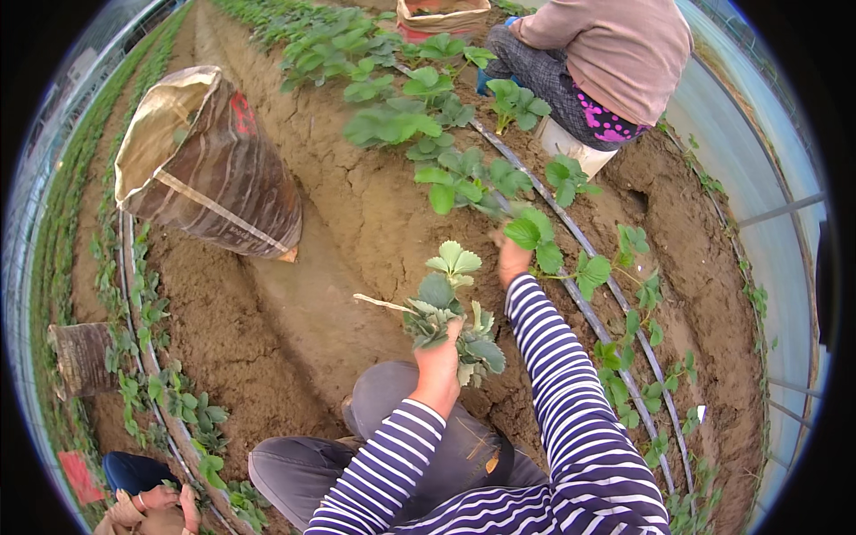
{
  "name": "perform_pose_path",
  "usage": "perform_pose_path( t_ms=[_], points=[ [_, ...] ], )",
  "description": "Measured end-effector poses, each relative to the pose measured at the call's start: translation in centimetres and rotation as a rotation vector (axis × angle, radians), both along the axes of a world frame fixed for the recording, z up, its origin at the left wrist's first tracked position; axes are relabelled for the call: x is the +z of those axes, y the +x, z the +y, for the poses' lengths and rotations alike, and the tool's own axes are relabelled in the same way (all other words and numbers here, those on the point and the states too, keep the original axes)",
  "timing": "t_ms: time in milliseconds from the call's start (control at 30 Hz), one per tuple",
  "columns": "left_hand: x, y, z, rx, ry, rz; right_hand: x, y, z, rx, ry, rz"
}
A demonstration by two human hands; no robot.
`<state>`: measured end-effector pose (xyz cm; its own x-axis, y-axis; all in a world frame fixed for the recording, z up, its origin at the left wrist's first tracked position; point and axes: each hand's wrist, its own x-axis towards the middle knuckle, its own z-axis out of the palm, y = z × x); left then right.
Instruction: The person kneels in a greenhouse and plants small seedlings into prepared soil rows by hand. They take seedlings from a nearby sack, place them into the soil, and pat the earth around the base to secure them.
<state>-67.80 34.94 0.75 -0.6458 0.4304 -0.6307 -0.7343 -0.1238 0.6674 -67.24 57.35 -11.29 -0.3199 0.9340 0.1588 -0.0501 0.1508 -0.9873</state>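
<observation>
A bunch of picked strawberry leaves (438, 301) is gripped in my left hand (438, 361), above my bent knees. From the bunch a pale, dry stalk (381, 303) sticks out to the left. My right hand (513, 257) reaches forward to a strawberry plant (528, 231) beside the drip hoses (582, 241). Leaves cover part of that hand and its fingers are blurred, so I cannot see whether it grips a stem.
A tall woven sack (221, 174) stands open at the left, and a red-and-white sack (445, 27) is farther ahead. One person (608, 60) sits on a white stool (575, 147) at upper right. Another person's hands (170, 501) show at lower left. Plastic greenhouse film (756, 167) borders the right.
</observation>
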Motion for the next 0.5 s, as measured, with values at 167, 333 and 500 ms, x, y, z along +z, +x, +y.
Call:
perform_pose_path(
  t_ms=[167,333,500],
  points=[
    [-1.3,-0.7,-0.5,-0.022,0.01,-0.027,4.9,2.2,-2.6,0.192,0.278,-0.151],
    [-0.8,1.2,0.8,-0.053,-0.004,0.049,4.9,-3.7,0.3,0.16,0.572,-0.72],
    [-0.4,1.1,0.4,-0.024,0.017,0.042,5.2,-4.9,-0.9,0.164,0.798,-0.86]
  ],
)
